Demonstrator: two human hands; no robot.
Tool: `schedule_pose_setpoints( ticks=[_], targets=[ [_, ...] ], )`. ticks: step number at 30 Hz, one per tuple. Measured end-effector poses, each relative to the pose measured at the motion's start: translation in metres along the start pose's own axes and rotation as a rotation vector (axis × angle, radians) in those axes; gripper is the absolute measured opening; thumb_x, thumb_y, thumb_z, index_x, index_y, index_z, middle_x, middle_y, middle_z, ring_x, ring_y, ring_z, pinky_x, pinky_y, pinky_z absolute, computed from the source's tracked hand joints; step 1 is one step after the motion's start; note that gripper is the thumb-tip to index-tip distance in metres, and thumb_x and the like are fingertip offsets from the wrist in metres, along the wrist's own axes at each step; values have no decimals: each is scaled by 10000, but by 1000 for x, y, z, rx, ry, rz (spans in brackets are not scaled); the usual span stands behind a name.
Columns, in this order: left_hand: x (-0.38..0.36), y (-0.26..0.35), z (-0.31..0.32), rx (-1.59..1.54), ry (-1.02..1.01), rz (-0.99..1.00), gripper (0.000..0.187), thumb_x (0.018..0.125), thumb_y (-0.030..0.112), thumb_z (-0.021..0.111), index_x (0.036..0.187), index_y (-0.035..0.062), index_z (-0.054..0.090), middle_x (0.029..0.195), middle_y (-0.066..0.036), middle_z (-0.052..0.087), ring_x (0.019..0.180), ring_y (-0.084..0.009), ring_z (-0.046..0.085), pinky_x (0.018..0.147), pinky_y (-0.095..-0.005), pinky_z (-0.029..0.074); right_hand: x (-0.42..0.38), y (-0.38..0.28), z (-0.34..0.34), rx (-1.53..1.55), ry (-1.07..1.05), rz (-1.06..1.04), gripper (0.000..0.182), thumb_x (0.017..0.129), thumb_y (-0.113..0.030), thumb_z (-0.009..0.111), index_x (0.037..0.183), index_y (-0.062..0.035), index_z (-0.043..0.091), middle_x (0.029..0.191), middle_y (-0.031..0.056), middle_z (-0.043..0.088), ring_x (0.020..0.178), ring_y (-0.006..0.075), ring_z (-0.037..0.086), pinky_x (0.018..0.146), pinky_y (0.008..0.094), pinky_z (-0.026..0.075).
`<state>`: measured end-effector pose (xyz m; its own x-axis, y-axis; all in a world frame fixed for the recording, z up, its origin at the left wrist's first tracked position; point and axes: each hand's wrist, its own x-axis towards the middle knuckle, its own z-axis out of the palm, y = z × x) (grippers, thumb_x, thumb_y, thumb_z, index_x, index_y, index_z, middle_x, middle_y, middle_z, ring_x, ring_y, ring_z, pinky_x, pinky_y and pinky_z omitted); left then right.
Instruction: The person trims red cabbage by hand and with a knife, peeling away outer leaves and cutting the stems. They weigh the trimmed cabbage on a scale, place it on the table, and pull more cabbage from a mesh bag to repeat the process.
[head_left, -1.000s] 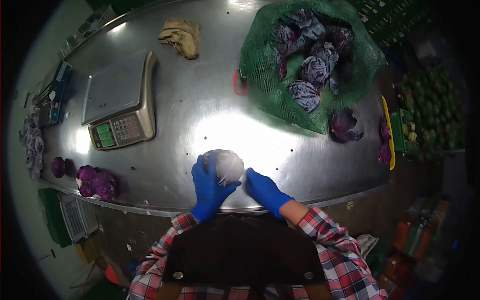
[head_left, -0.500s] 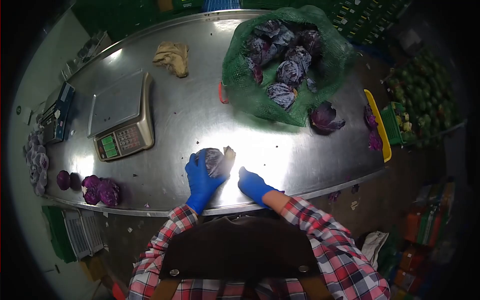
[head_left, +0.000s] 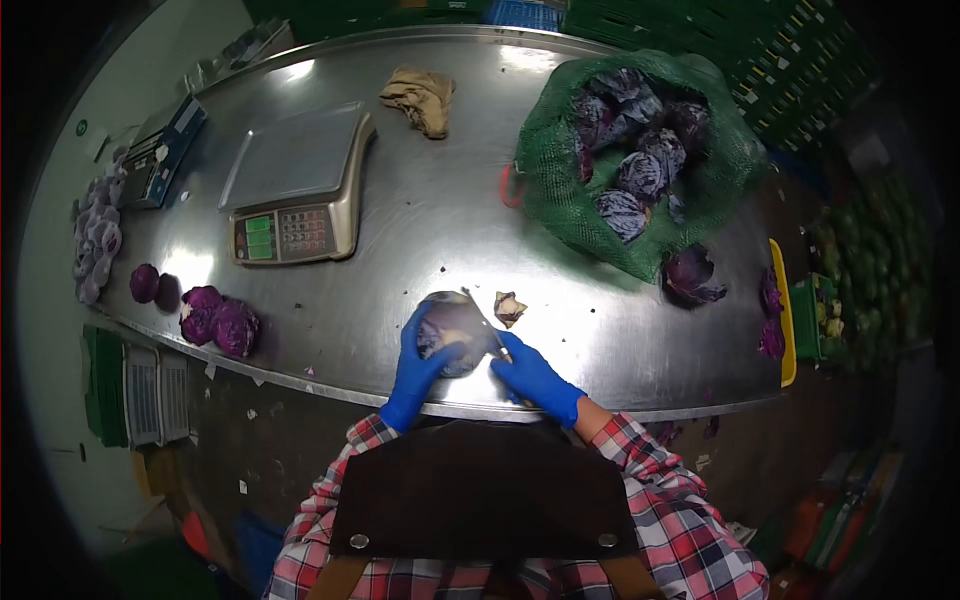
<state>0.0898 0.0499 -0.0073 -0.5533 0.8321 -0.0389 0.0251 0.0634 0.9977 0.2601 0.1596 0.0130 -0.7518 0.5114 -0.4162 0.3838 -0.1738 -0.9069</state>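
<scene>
red cabbage under the knife at the table edge

we hold a cabbage [head_left: 452, 328] near the front edge of the steel table [head_left: 420, 220], just in front of us. our left hand [head_left: 420, 362] wraps over its left side, blue-gloved fingers closed on it. our right hand [head_left: 535, 377] is closed around a knife [head_left: 482, 322], the blade lying across the top right of the cabbage. a cut piece [head_left: 509, 307] lies just beside the cabbage on its right, apart from the blade tip. farther back sits a scale [head_left: 295, 185], and behind it a crumpled cloth [head_left: 420, 97]. a green net bag [head_left: 560, 180] of more red cabbages takes up the far right, with a loose leaf [head_left: 690, 275] near its mouth. trimmed heads [head_left: 220, 320] rest at the left, well apart from our hands.
</scene>
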Motion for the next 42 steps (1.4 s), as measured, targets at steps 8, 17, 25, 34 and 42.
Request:
schedule_pose_setpoints(
  ticks=[8, 17, 25, 34, 42],
  targets=[
    [-8, 8, -3, 234, 230, -49, 684, 694, 227, 771, 1236, 23, 408, 1152, -137, 508, 1033, -208, 522, 900, -325, 413, -10, -23, 12, -33, 111, 20, 589, 873, -281, 536, 1400, -240, 276, 630, 45, 479, 457, 96, 452, 456, 261, 424],
    [3, 34, -20, 684, 116, 186, 635, 744, 350, 705, 1265, 89, 453, 1130, -189, 500, 1029, -325, 511, 877, -380, 429, 21, 14, -1, -109, 390, -313, 434, 913, -280, 475, 1306, -109, 411, 648, 43, 538, 502, 89, 490, 459, 231, 429],
    [-1, 60, -21, 875, -134, 44, 730, 677, 378, 754, 1272, 83, 454, 1163, -195, 475, 1056, -319, 495, 875, -379, 434, 29, -26, 8, -33, 30, 70, 479, 908, -381, 455, 1351, -225, 362, 687, 90, 581, 411, 114, 490, 411, 240, 448],
    [1, 38, -7, 723, -85, -3, 915, 596, 334, 827, 1298, 8, 340, 1184, -175, 431, 1108, -284, 484, 914, -384, 419, 8, -23, 5, -372, 223, -370, 512, 904, -365, 472, 1364, -184, 339, 905, 209, 623, 800, 323, 629, 752, 371, 488],
    [-2, 35, 7, 397, 32, 33, 850, 633, 310, 814, 1265, -19, 350, 1179, -179, 445, 1064, -259, 509, 901, -361, 432, 17, -19, 8, -498, 82, -199, 485, 939, -357, 413, 1371, -159, 319, 984, 235, 602, 898, 343, 607, 776, 366, 473]
  ],
)
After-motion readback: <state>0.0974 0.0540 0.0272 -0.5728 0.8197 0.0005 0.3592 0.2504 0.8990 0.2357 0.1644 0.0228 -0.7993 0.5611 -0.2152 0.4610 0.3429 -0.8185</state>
